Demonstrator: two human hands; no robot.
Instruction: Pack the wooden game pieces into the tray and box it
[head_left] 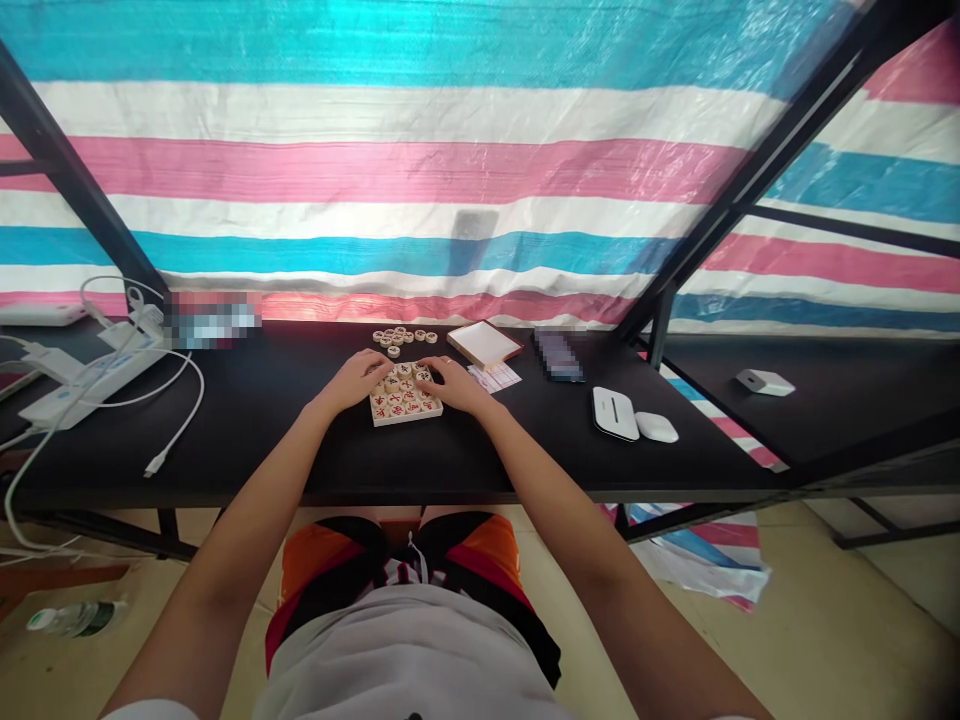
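A small white open box [409,417] on the black desk holds round Chinese chess pieces [412,407] with red and dark characters, set in rows. My left hand [361,379] rests at its far left corner, fingers loosely stretched over the pieces there. From the right side, my right hand [456,385] reaches over the box, thumb and forefinger around a Chinese chess piece [424,378] near the far right corner. Part of the far rows is covered by my fingers. Beyond the box, several loose pieces [400,338] lie on the desk.
Right of the loose pieces lie a shallow box lid [486,345], printed paper [496,377] and a blurred phone [559,356]. A white device [615,414] and earbud case [656,427] sit farther right. A power strip [97,385] with white cables occupies the left. Black metal posts frame the desk [262,450].
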